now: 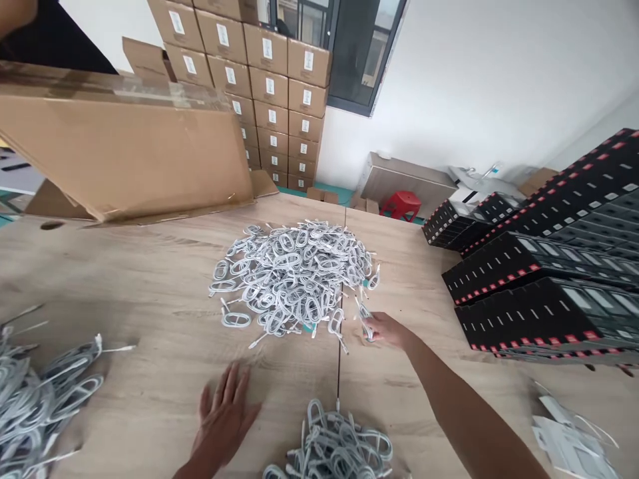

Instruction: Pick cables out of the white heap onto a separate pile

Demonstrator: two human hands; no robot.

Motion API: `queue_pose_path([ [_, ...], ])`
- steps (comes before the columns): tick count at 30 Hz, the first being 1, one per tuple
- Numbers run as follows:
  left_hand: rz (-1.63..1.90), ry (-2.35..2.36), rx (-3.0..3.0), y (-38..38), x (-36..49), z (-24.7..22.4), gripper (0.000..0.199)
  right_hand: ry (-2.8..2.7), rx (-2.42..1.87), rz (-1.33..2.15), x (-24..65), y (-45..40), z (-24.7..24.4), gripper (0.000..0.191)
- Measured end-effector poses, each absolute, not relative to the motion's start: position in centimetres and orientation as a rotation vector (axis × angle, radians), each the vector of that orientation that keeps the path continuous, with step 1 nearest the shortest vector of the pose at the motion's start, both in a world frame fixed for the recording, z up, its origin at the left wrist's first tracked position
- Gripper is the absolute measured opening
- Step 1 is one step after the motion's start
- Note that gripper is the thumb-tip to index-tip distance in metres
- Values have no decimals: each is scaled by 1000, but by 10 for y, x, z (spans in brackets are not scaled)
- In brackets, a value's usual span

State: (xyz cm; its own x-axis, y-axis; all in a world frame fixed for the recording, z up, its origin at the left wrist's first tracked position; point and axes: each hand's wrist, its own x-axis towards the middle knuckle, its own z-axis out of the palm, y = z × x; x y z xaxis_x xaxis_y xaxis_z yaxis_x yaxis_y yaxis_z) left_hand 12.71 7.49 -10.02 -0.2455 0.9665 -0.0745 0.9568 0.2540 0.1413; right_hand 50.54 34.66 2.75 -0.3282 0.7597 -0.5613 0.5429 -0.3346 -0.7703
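My left hand [224,416] lies flat on the wooden table, fingers spread, holding nothing. With its fingers closed, my right hand [384,329] grips a coiled cable [366,319] at the right edge of a large cable pile [299,276]. These cables are pale grey with white plugs, each wound into a small loop. A second cable pile [339,446] sits close to me, between my forearms. Another cable heap [34,406] spreads at the far left, partly cut off by the frame.
A large cardboard box [150,156] lies tilted at the table's back left, with a person's dark clothing [50,40] behind it. Black boxes [529,319] stand in rows at the right. White pieces [569,432] lie front right. Stacked cartons [269,86] and a red stool [402,205] stand beyond.
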Motion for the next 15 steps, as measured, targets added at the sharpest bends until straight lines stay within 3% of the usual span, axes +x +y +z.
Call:
queue_pose_path([
  [3,24,2366,1821,80,130,-94,76,-1326,-1535,2034,519,300,47,63],
  [6,-27,2380,1818,83,132,-88,76,-1327,-1481,2160,529,245,71,67],
  [12,127,2458,1897,83,137,-89,75,-1855,-1478,2321,543,149,94,55],
  [15,250,2495,1947,82,140,-90,74,-2065,-1536,2178,539,168,81,69],
])
